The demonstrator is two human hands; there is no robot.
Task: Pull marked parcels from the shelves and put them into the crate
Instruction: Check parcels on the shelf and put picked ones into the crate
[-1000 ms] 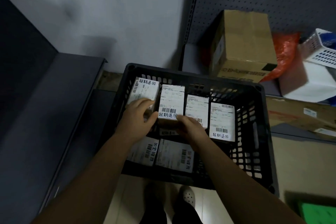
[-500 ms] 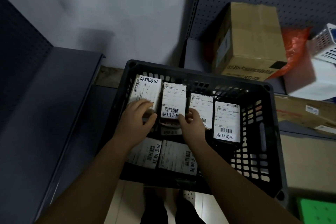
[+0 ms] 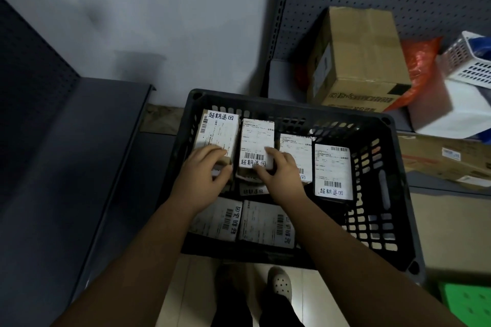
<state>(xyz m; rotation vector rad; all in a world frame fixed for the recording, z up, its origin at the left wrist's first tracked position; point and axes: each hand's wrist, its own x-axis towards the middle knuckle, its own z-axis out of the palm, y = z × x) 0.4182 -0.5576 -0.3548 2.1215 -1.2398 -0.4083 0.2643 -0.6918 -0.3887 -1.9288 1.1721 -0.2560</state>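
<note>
While both are working inside the black crate point(image 3: 382, 194) at frame centre, left hand point(image 3: 204, 180) is curling fingers over the far-left labelled parcel point(image 3: 220, 133), and right hand point(image 3: 281, 180) is pinching the neighbouring parcel point(image 3: 256, 141) at its lower edge. Nudging each flush, labels up, seems best.

Parcels point(image 3: 333, 170) in crate point(image 3: 382, 220); carton point(image 3: 358, 61) behind, rt.

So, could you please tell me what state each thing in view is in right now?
crate, open-topped, partly filled with labelled parcels.
far-left parcel, back row, label showing, gripped by left hand.
second parcel, back row, held by right hand.
fourth parcel, back row, untouched.
front parcels, lying flat, labels up.
cardboard box, closed.
</note>
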